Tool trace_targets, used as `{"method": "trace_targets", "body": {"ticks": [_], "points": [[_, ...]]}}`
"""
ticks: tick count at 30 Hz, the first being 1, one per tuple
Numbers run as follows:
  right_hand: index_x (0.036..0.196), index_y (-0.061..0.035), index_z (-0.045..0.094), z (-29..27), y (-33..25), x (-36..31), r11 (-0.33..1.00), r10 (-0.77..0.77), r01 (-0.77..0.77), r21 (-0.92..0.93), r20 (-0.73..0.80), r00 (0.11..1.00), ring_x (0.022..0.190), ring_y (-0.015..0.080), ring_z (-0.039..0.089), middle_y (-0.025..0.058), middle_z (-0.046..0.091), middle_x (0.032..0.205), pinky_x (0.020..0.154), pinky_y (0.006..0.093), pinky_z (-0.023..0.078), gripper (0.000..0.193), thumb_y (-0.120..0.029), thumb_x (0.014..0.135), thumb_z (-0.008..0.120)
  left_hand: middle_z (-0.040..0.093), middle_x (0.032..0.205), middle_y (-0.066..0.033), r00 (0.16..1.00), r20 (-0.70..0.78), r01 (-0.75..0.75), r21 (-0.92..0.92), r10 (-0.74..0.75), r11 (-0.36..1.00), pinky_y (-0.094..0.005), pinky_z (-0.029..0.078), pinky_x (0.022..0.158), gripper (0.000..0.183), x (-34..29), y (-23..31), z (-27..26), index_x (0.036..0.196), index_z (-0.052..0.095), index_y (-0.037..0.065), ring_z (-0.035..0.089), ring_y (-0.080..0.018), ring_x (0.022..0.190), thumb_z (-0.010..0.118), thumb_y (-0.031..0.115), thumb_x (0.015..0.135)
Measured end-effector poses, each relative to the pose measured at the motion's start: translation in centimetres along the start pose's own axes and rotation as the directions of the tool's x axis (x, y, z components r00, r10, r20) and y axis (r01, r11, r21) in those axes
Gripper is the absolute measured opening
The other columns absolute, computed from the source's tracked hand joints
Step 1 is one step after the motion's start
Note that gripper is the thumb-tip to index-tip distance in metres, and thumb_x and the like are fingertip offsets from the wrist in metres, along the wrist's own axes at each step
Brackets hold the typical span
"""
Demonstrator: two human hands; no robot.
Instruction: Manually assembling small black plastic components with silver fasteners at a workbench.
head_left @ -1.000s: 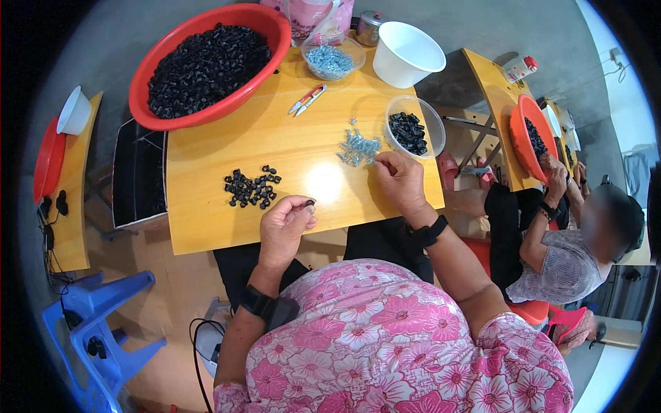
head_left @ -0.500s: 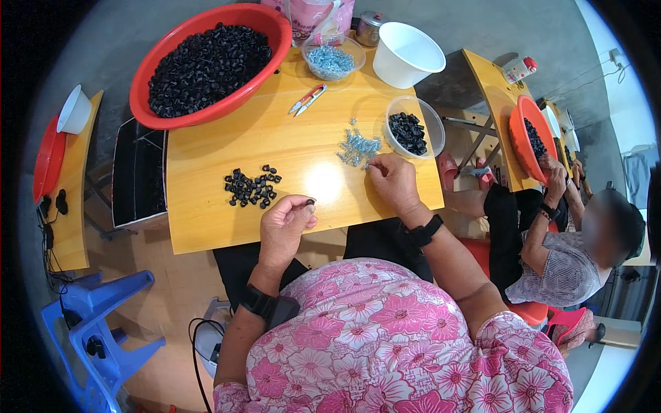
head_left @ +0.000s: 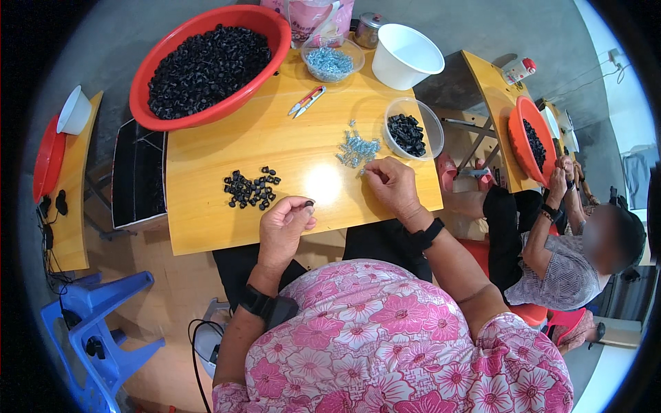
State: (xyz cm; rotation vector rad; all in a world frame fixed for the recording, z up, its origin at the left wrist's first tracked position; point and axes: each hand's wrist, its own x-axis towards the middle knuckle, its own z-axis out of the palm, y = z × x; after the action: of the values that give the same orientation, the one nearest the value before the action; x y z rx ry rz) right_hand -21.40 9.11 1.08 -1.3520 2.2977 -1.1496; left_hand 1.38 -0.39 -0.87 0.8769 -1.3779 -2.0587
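My left hand (head_left: 286, 224) is closed in a pinch around a small black plastic piece (head_left: 309, 204), held just above the table's front edge. Left of it lies a loose cluster of similar black pieces (head_left: 249, 188). My right hand (head_left: 391, 184) is also pinched, its fingertips at the near side of a small pile of silvery springs (head_left: 358, 148). A tiny silvery bit shows at those fingertips and looks like one spring. Beyond my right hand stands a clear round tub (head_left: 435, 131) with black parts in it.
A large red basin (head_left: 148, 117) full of black pieces stands at the back left. Red-handled thread snips (head_left: 307, 102), a clear bowl (head_left: 357, 58) of springs and a white bucket (head_left: 406, 58) are farther back. A person (head_left: 561, 261) works at the right table; a blue stool (head_left: 103, 303) stands left.
My right hand's fingertips have shifted slightly left and toward me, off the edge of the spring pile. My left hand stays in place with the black piece. The neighbour's hands have moved.
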Motion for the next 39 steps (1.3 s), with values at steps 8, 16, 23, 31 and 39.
{"method": "trace_targets", "body": {"ticks": [8,16,23,31,39], "points": [[0.088,0.0009,0.068,0.3,-0.4,0.5,0.86,0.33,-0.371,0.349,0.173,0.928,0.054,0.0042,0.051,-0.0002,0.062,0.07,0.049,0.0187,0.04,0.008,-0.007,0.085,0.066,0.065,0.088,-0.0045,1.0,0.006,0.002,-0.018,-0.001,1.0,-0.0241,0.055,0.068,0.015,0.0,-0.1,-0.1,0.104,0.061,-0.001,0.063,-0.0098,0.073,0.061,0.006,0.091],[0.091,0.0027,0.064,-0.2,0.1,1.1,0.663,0.411,-0.512,0.546,0.307,0.859,0.055,0.0076,0.051,0.0016,0.058,0.064,0.051,0.0241,0.042,0.015,-0.011,0.089,0.059,0.064,0.087,-0.0045,1.0,0.003,0.002,-0.001,-0.002,1.0,-0.024,0.054,0.068,0.015,0.0,0.2,0.2,0.104,0.061,-0.002,0.062,-0.0097,0.072,0.061,0.006,0.091],[0.085,0.0011,0.061,-0.6,-1.2,1.2,0.507,0.419,-0.598,0.621,0.428,0.801,0.052,0.0088,0.047,0.0019,0.053,0.061,0.051,0.0251,0.042,0.012,-0.01,0.089,0.058,0.064,0.088,-0.0037,0.998,0.038,0.059,0.012,-0.059,0.998,-0.0246,0.053,0.07,0.014,0.2,1.0,1.4,0.103,0.062,-0.002,0.062,-0.0095,0.075,0.06,0.007,0.092],[0.092,0.0022,0.067,1.0,-2.0,0.5,0.791,0.298,-0.403,0.46,0.286,0.911,0.066,0.009,0.059,0.0015,0.064,0.075,0.06,0.023,0.047,0.013,-0.009,0.085,0.064,0.058,0.088,0.0011,0.982,0.134,0.167,-0.258,-0.136,0.952,-0.0194,0.045,0.066,0.02,1.7,1.5,3.0,0.113,0.054,0.004,0.052,-0.0045,0.073,0.055,0.011,0.095],[0.088,-0.0023,0.068,1.8,-3.2,-0.4,0.975,-0.08,0.064,0.211,0.071,0.994,0.067,0.0186,0.062,0.0099,0.065,0.077,0.061,0.0297,0.049,0.009,-0.007,0.081,0.065,0.046,0.076,0.0067,0.991,0.088,0.111,-0.091,-0.103,0.99,-0.0174,0.03,0.048,0.028,2.3,0.7,4.1,0.119,0.055,0.004,0.038,-0.0005,0.057,0.06,0.012,0.092]]}}
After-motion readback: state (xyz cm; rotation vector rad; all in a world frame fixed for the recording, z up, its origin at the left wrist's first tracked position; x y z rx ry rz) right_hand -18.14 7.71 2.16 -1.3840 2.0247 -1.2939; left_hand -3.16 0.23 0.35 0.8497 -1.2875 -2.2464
